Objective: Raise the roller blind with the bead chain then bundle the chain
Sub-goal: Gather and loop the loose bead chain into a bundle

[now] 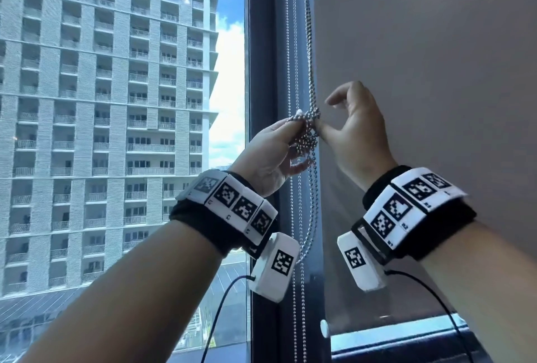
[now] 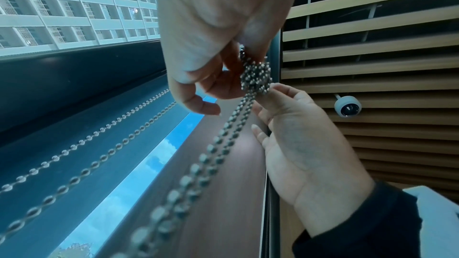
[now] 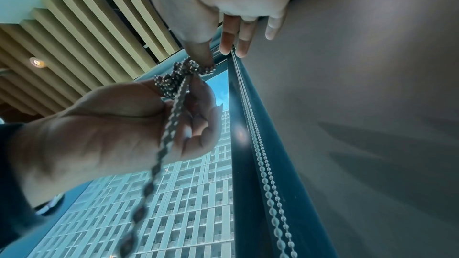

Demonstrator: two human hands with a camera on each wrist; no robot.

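Observation:
A silver bead chain hangs along the dark window frame beside the grey roller blind, whose bottom edge sits low near the sill. Part of the chain is gathered into a small bundle. My left hand grips this bundle between thumb and fingers, and a double strand hangs below it. My right hand is just right of the bundle. Its thumb touches the beads, and its other fingers are loosely bent and hold nothing.
A second, thinner bead chain runs down the window frame behind my left wrist. A white round knob sits on the frame near the sill. Overhead are wooden ceiling slats and a dome camera.

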